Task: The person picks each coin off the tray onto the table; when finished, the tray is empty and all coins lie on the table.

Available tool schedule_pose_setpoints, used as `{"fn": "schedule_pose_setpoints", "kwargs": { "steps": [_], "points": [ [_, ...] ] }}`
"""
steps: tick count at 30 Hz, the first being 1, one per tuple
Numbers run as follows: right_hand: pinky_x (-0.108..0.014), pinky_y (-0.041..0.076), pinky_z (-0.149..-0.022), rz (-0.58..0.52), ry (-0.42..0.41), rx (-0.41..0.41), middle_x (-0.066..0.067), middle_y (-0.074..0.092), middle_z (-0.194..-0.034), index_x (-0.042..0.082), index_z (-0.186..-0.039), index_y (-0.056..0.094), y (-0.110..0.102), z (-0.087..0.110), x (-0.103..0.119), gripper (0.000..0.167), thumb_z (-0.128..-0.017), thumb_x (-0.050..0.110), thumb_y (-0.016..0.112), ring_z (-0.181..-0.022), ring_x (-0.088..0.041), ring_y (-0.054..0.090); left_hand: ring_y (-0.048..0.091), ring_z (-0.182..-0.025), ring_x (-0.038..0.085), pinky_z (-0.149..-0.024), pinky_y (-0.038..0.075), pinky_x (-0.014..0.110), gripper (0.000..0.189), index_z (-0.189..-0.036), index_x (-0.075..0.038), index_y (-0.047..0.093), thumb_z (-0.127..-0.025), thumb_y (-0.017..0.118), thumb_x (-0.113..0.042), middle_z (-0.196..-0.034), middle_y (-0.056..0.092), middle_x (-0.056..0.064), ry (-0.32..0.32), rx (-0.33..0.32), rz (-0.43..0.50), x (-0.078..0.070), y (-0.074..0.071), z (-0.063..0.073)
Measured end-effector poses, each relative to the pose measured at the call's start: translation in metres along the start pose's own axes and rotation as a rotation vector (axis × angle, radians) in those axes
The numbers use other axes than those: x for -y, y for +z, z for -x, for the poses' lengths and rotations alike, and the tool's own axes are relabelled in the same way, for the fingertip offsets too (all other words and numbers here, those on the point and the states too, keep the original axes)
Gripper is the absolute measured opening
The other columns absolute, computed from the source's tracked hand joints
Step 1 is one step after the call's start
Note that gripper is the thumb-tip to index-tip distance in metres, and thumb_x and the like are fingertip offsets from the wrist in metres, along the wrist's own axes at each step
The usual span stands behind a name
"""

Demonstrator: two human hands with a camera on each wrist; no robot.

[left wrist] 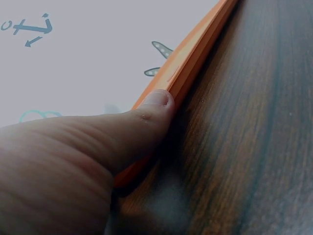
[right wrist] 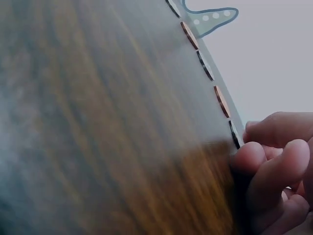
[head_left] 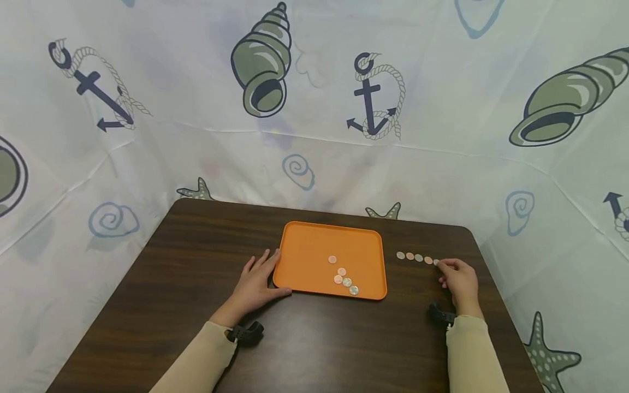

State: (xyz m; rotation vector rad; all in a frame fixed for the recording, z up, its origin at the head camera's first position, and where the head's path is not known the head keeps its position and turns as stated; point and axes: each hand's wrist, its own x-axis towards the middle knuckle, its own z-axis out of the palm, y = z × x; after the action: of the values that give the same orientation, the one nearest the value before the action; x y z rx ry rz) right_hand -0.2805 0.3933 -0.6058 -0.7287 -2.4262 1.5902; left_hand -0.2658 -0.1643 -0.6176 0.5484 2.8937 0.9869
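Observation:
My left hand lies at the near left corner of an orange tray, its fingers spread along the left side. In the left wrist view the thumb presses on the tray's rim. To the right of the tray, my right hand pinches a silver coin at the right end of a row. That row alternates silver coins and copper coins, laid flat with small gaps. The right wrist view shows fingertips right at the silver coin's edge.
Several loose coins lie inside the tray, among them a copper coin and a silver coin near its front rim. The dark wooden table ends at a white curtain printed with shells and anchors.

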Motion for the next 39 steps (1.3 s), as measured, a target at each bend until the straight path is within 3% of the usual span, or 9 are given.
{"fn": "schedule_pose_setpoints", "kwargs": {
  "steps": [11,18,23,27,30,34,37,39],
  "points": [
    [-0.024,0.056,-0.051,-0.004,-0.027,0.011,0.005,0.067,-0.082,-0.004,-0.129,0.071,0.001,0.000,0.002,0.037,-0.108,0.027,0.070,-0.059,-0.007,0.063,0.020,-0.170,0.037,-0.136,0.004,0.068,0.114,-0.174,-0.011,0.028,-0.089,0.086,-0.060,-0.181,0.030,0.008,-0.002,0.002,-0.003,-0.002,-0.003,0.001],
    [-0.022,0.053,-0.052,-0.219,-0.035,0.026,0.004,0.066,-0.089,-0.002,-0.119,0.067,-0.002,0.004,-0.002,0.036,-0.109,0.033,0.070,-0.064,-0.008,0.062,0.021,-0.170,0.039,-0.135,0.004,0.069,0.115,-0.174,-0.011,0.028,-0.089,0.084,-0.063,-0.180,0.030,0.009,-0.004,0.003,-0.007,0.001,-0.003,0.001],
    [-0.021,0.051,-0.053,-0.445,-0.069,0.065,0.004,0.069,-0.087,-0.003,-0.118,0.067,-0.003,0.013,-0.008,0.033,-0.108,0.028,0.072,-0.066,-0.009,0.062,0.021,-0.170,0.037,-0.135,0.004,0.069,0.114,-0.174,-0.011,0.028,-0.089,0.085,-0.062,-0.180,0.030,0.008,-0.006,0.003,-0.004,0.001,-0.004,0.002],
    [-0.022,0.053,-0.059,-0.562,-0.088,0.171,0.006,0.070,-0.089,0.001,-0.121,0.069,-0.006,0.024,-0.009,0.029,-0.110,0.028,0.068,-0.073,-0.009,0.066,0.020,-0.171,0.036,-0.136,0.004,0.068,0.114,-0.175,-0.012,0.027,-0.089,0.085,-0.061,-0.181,0.029,0.007,-0.013,0.014,-0.007,0.001,-0.003,0.002],
    [-0.024,0.059,-0.071,-0.494,-0.086,0.355,0.007,0.072,-0.099,0.005,-0.129,0.068,-0.005,0.036,0.000,0.031,-0.113,0.030,0.063,-0.085,-0.010,0.070,0.020,-0.171,0.036,-0.136,0.004,0.067,0.114,-0.175,-0.012,0.027,-0.090,0.085,-0.062,-0.181,0.028,0.008,-0.013,0.021,-0.009,0.001,-0.003,0.002],
    [-0.027,0.063,-0.091,-0.262,-0.168,0.617,-0.007,0.070,-0.124,-0.002,-0.145,0.057,0.010,0.053,0.026,0.044,-0.114,0.029,0.060,-0.107,-0.018,0.073,0.019,-0.171,0.035,-0.136,0.003,0.066,0.114,-0.175,-0.012,0.027,-0.089,0.086,-0.060,-0.181,0.028,0.008,-0.016,0.020,-0.004,0.001,-0.003,0.002],
    [-0.030,0.064,-0.098,-0.084,-0.276,0.726,-0.022,0.063,-0.137,-0.007,-0.147,0.055,0.026,0.064,0.047,0.048,-0.112,0.025,0.065,-0.118,-0.030,0.073,0.018,-0.171,0.034,-0.137,0.002,0.065,0.115,-0.175,-0.013,0.026,-0.089,0.085,-0.062,-0.181,0.027,0.007,-0.023,0.027,-0.007,0.001,-0.003,0.002],
    [-0.030,0.065,-0.098,0.009,-0.335,0.752,-0.027,0.062,-0.140,-0.005,-0.144,0.059,0.038,0.072,0.060,0.047,-0.109,0.025,0.070,-0.121,-0.037,0.071,0.018,-0.171,0.035,-0.137,0.002,0.066,0.115,-0.175,-0.013,0.026,-0.089,0.084,-0.063,-0.181,0.027,0.007,-0.024,0.031,-0.010,0.002,-0.002,0.002]
  ]
}}
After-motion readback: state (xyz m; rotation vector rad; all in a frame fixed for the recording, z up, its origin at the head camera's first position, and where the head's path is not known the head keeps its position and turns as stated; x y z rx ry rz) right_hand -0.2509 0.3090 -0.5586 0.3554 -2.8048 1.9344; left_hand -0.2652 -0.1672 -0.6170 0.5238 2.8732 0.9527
